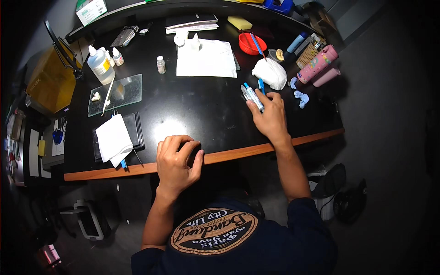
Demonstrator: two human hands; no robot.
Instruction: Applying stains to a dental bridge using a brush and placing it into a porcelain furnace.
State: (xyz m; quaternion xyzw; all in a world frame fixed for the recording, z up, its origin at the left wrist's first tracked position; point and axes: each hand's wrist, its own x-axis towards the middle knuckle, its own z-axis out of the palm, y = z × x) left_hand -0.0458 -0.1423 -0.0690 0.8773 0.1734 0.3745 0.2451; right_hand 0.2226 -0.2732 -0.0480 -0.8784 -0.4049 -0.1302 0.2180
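My right hand (271,115) reaches over the right part of the black table, thumb and fingers closed around a white-and-blue marker (253,95). A clear, slim item (244,91) lies along the marker's left side, its kind unclear. Just beyond the fingers is a blue pen or brush (261,84), its lower end hidden by the hand. My left hand (176,158) rests at the table's front edge. Its fingers are loosely curled, with the thumb apart, and nothing shows in them. Past the right hand sits a crumpled white cloth (270,73).
Blue moulded pieces (301,98), a pink bottle (318,63) and a red bowl (250,45) stand on the right. White sheets (206,59) and a small jar (161,65) lie mid-table. Leftward are a glass slab (130,91), a folded cloth (113,137) and a liquid bottle (101,66).
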